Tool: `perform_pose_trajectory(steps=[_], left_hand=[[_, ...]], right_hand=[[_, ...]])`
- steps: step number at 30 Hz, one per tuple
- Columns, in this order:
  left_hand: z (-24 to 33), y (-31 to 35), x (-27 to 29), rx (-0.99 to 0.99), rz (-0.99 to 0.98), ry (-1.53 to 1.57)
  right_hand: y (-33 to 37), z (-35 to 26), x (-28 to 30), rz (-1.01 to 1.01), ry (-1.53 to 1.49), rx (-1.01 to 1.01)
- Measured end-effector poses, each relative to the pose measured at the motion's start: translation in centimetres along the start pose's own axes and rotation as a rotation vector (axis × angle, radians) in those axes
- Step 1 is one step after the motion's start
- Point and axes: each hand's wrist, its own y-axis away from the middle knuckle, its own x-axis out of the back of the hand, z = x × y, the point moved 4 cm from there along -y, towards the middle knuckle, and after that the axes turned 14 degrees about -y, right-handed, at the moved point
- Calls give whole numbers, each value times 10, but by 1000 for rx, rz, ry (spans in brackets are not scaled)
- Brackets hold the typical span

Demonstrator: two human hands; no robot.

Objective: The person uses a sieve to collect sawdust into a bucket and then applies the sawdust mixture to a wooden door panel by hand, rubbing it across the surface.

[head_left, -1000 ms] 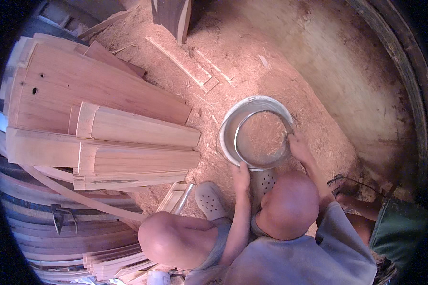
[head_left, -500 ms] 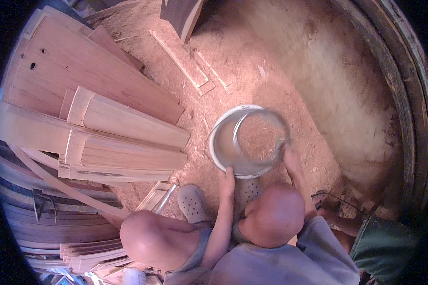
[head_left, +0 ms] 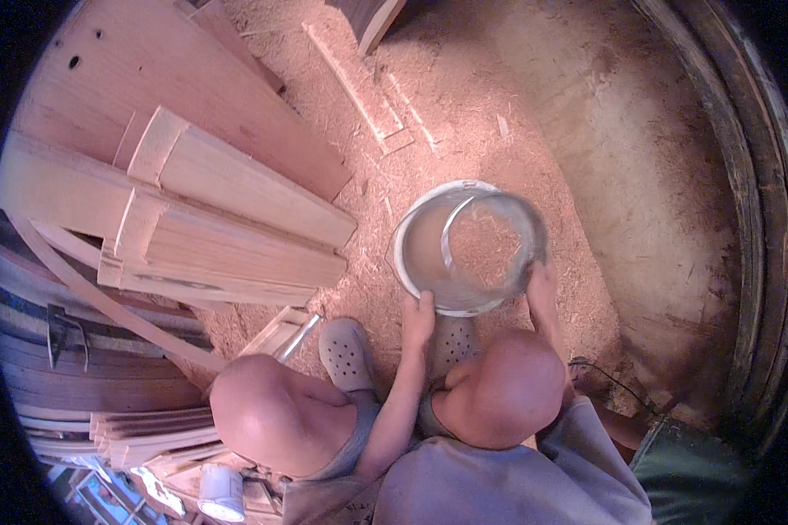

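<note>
Below, left hand and right hand grip round mesh sieve over white metal basin, sawdust floor.

Round sieve: centre of view, slightly toward 3 o'clock, over a basin whose rim shows at the sieve's 9 o'clock side; sawdust inside the sieve.
Left hand: at the sieve's 7 o'clock rim.
Right hand: at its 5 o'clock rim.
Two clogs: at 6 o'clock of the sieve, side by side.
Knees: at 6 and 7 o'clock, behind the clogs.
Stacked planks: at 9 to 10 o'clock.
Sawdust floor: 12 o'clock.
Loose strip: on the floor at 12 o'clock.
Curved wall: 3 o'clock edge.
</note>
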Motion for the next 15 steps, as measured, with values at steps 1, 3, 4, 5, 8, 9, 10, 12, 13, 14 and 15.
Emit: perform_pose_trajectory(steps=[1,3,4,5,8,9,10,12,13,14,15], left_hand=[[1,-1,-1,6,6,5],[4,0,-2,5,7,-2],[-2,-1,-1,18,17,5],[-9,-2,0,49,-5,-13],[-4,1,-3,107,27,-21],[-1,4,0,136,73,-22],[0,3,3,144,83,-18],[-1,1,6,204,-41,-78],[2,2,11,207,-23,-79],[14,0,0,165,-11,-80],[15,0,7,144,45,-99]], right_hand=[[1,0,4,101,-50,-223],[1,4,7,6,59,-107],[3,-3,3,-89,163,5],[6,-7,0,-103,174,3],[7,-7,0,107,-92,-161],[6,-3,-2,81,-36,-25],[5,-1,-1,54,19,112],[-7,12,12,72,-76,-45],[-16,20,21,99,-181,-202],[-48,62,62,214,-273,-112],[-54,49,59,222,-509,-40]])
